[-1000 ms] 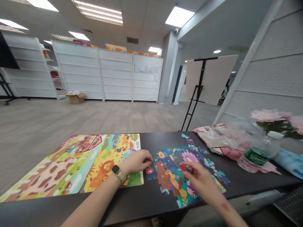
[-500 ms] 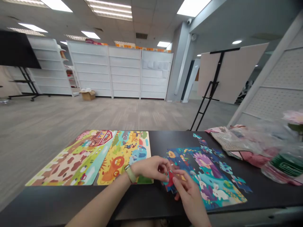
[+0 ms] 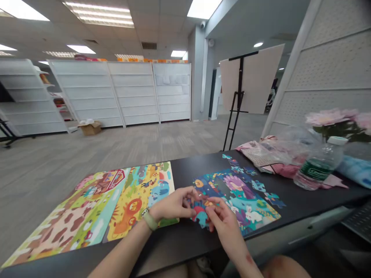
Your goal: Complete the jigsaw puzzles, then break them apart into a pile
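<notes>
Between my hands is a red and teal jigsaw piece (image 3: pixel 202 218), partly hidden by my fingers. My left hand (image 3: pixel 178 202), with a pale green watch band on the wrist, is closed on its left side. The fingers of my right hand (image 3: pixel 224 218) pinch its right side. Just beyond and to the right lies a dark blue jigsaw puzzle (image 3: pixel 242 206) with rabbits and a purple-haired figure, partly put together. My right hand covers its lower left part. Several loose puzzle pieces (image 3: pixel 258 185) lie along its right side.
Two bright animal puzzles, one with a lion (image 3: pixel 136 210) and one with a barn (image 3: pixel 95 204), lie at the left of the black table (image 3: pixel 185 241). A water bottle (image 3: pixel 317 166), plastic bags (image 3: pixel 285 148) and pink flowers (image 3: pixel 330 117) stand at the right. An easel (image 3: pixel 239 98) stands behind.
The view has swung to the right, bringing the bottle and flowers fully in. The piece between my hands has turned and now shows more teal.
</notes>
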`<state>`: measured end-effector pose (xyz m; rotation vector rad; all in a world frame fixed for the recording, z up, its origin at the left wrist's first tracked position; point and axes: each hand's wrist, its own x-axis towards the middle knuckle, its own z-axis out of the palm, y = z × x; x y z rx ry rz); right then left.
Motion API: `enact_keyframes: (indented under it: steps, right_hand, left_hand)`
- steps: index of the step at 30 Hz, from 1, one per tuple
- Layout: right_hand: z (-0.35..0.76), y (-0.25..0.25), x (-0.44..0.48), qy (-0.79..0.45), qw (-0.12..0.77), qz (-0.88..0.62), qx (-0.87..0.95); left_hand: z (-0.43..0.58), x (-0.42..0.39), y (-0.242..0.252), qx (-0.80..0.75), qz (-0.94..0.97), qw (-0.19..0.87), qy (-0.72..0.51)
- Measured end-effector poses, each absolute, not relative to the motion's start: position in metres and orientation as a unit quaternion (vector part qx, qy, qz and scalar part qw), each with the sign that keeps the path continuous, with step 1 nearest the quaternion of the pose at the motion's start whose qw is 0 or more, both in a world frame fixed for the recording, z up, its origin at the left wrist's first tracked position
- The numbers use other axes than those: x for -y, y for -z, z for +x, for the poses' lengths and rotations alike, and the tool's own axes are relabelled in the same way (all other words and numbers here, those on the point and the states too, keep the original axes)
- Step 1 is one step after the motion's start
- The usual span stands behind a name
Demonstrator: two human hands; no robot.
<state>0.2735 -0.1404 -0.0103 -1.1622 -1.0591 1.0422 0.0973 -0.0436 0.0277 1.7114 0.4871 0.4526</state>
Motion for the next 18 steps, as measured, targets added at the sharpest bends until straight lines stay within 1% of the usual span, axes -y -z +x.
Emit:
enact_keyframes:
  steps: [2, 5, 9, 14, 18]
  right_hand:
    - [0.274, 0.012, 0.141, -0.435, 0.609, -0.494, 0.442]
    - [0.276, 0.014, 0.143, -0.412, 0.610, -0.503, 0.453]
    - [0.280, 0.015, 0.143, -0.353, 0.618, -0.530, 0.462]
    - [0.281, 0.014, 0.143, -0.372, 0.617, -0.516, 0.463]
    - [0.281, 0.015, 0.143, -0.383, 0.618, -0.510, 0.460]
  left_hand:
    - [0.097, 0.045, -0.027, -0.205, 0.756, 0.593, -0.186]
    - [0.094, 0.041, -0.023, -0.239, 0.774, 0.559, -0.178]
    - [0.090, 0.034, -0.017, -0.289, 0.827, 0.461, -0.141]
    - [0.090, 0.034, -0.020, -0.291, 0.899, 0.310, -0.108]
    - [0.092, 0.038, -0.023, -0.263, 0.921, 0.266, -0.104]
